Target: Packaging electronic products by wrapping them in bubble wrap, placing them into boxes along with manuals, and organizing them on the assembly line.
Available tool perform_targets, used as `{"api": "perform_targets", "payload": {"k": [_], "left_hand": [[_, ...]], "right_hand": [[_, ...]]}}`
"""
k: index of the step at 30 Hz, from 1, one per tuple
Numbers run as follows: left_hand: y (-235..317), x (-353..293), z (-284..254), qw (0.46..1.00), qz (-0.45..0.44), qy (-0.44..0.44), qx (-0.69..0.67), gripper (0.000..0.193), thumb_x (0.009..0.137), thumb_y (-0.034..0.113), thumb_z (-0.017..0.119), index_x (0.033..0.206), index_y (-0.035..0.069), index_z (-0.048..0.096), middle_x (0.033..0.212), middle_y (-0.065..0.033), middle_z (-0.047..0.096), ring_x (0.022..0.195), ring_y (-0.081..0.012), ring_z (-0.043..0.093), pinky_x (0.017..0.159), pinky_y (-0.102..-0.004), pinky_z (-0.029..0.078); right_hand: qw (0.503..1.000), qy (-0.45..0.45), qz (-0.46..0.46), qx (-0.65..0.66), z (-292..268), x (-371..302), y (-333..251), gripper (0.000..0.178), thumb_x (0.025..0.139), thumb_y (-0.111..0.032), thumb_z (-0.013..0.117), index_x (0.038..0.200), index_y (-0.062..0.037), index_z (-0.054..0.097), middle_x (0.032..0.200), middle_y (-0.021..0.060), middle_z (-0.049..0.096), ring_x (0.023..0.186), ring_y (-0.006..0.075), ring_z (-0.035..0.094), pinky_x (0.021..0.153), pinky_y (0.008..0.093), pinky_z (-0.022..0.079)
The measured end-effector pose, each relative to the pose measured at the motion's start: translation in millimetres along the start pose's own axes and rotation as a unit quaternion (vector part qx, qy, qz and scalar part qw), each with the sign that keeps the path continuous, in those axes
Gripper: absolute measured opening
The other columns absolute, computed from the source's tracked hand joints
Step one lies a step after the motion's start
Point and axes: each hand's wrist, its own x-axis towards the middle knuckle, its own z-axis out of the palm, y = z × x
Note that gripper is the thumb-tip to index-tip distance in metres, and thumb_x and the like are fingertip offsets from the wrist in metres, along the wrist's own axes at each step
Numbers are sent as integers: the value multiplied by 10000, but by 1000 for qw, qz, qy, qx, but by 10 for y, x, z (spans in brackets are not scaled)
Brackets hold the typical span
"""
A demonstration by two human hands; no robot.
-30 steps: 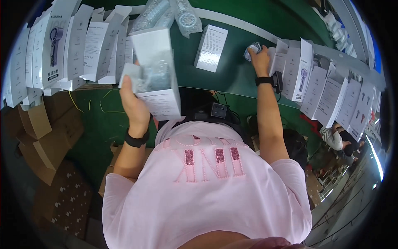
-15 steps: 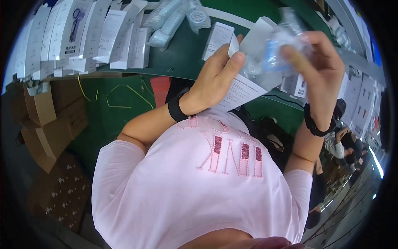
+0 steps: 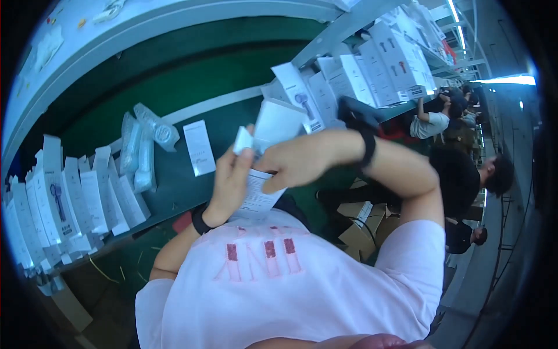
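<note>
My left hand (image 3: 229, 183) is closed around a white carton (image 3: 256, 195) held in front of my chest, with small printed text on its near face. The carton's lid flap (image 3: 278, 123) stands up, and a smaller side flap (image 3: 243, 139) sticks out by my left thumb. My right hand (image 3: 305, 160) reaches across to the carton's mouth from the right. Its fingers are bent down at the opening, partly hidden; whatever they hold cannot be made out.
Left on the green bench stand several white cartons (image 3: 61, 200). Bagged light-blue items (image 3: 139, 154) and a flat white carton (image 3: 199, 148) lie behind. More cartons (image 3: 383, 70) line the bench at right. People (image 3: 459, 192) work beyond my right arm.
My view has swung to the right. The clear-bagged item with a blue part that my right hand held up is out of sight, and that hand has come down to the carton's mouth.
</note>
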Motion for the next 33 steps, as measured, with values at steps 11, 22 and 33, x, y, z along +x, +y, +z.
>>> {"api": "perform_targets", "payload": {"k": [11,22,33], "left_hand": [[116,-16,26,997,-39,-33,-62,375,990,342,474,1202,40,543,1088,-63,567,1049,-129,519,870,-262,434],[54,-86,-220,992,20,-122,-1,472,824,247,731,1235,84,565,1105,-77,585,992,-186,592,848,-313,494],[-46,-147,-138,999,-11,-33,-9,588,746,219,801,1228,36,517,1161,-102,589,1044,-199,579,841,-332,503]], "right_hand": [[732,426,-98,523,702,30,465,748,792,-204,719,1413,-18,347,1255,120,533,1156,220,507,1017,372,358],[769,438,-115,451,624,162,470,710,783,-131,734,1387,-37,375,1177,113,567,1113,204,532,959,340,408],[857,450,-116,224,676,-35,417,329,893,-213,626,1164,-30,655,1185,142,636,1144,239,565,973,369,418]]}}
